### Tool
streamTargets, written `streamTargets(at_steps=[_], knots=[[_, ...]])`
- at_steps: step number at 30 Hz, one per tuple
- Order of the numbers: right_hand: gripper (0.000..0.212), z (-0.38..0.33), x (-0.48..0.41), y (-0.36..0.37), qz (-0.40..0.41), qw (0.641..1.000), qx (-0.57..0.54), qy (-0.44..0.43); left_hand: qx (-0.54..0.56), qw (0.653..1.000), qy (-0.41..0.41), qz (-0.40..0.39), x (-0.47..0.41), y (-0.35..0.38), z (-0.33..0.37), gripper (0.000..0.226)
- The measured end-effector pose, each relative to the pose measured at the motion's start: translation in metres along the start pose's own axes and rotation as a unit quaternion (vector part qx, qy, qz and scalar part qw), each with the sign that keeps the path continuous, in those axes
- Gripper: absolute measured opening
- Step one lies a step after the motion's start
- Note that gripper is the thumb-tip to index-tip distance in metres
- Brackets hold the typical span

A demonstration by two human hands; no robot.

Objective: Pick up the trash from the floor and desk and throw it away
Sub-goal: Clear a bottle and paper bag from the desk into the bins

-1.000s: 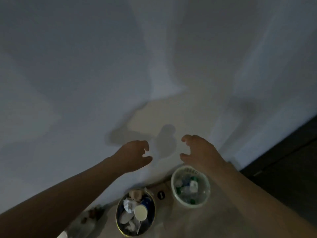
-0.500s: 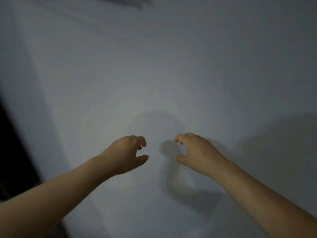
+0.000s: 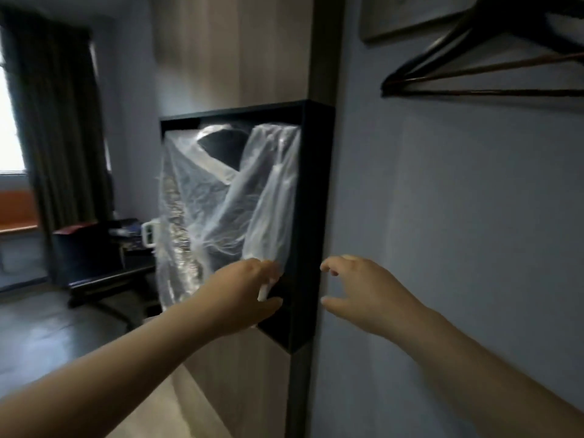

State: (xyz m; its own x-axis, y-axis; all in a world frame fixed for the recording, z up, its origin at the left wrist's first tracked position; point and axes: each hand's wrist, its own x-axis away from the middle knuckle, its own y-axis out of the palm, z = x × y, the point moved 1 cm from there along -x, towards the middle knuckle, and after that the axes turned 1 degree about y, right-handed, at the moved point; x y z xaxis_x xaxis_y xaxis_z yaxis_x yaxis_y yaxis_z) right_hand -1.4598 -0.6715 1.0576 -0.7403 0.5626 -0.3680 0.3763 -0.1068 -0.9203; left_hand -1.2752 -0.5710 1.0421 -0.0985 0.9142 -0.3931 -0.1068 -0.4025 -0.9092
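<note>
A thin translucent white plastic bag (image 3: 221, 203) spreads upward in front of a black box shelf (image 3: 311, 222) on the wood wall panel. My left hand (image 3: 243, 295) is at the bag's lower end and pinches a white strip of it between thumb and fingers. My right hand (image 3: 363, 295) hovers to the right of the shelf's edge, fingers loosely curled with nothing in them. No trash bin is in view.
Dark clothes hangers (image 3: 480, 71) hang on the grey wall at the upper right. A dark desk (image 3: 104, 273) with small items stands at the back left, beside dark curtains (image 3: 60, 121) and a bright window. Dark floor lies at the lower left.
The view swung up from two filled bins on the floor, across a bare wall, to the room. The plastic bag now shows at my left hand; both hands stay raised.
</note>
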Motion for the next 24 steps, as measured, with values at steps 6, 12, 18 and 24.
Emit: streamTargets(at_steps=[6, 12, 18, 24], knots=[[0.051, -0.097, -0.085, 0.051, -0.025, 0.994, -0.023, -0.106, -0.025, 0.993, -0.112, 0.019, 0.055, -0.025, -0.108, 0.036], [0.042, -0.163, -0.175, 0.102, -0.021, 0.981, -0.038, -0.19, -0.064, 0.977, -0.199, 0.042, 0.067, -0.043, -0.202, 0.036], [0.048, -0.2, -0.274, 0.144, -0.028, 0.97, -0.063, -0.234, -0.089, 0.965, -0.245, 0.034, 0.037, -0.05, -0.287, 0.038], [0.045, -0.237, -0.37, 0.185, -0.029, 0.958, -0.063, -0.278, -0.097, 0.951, -0.292, 0.037, 0.012, -0.054, -0.371, 0.034]])
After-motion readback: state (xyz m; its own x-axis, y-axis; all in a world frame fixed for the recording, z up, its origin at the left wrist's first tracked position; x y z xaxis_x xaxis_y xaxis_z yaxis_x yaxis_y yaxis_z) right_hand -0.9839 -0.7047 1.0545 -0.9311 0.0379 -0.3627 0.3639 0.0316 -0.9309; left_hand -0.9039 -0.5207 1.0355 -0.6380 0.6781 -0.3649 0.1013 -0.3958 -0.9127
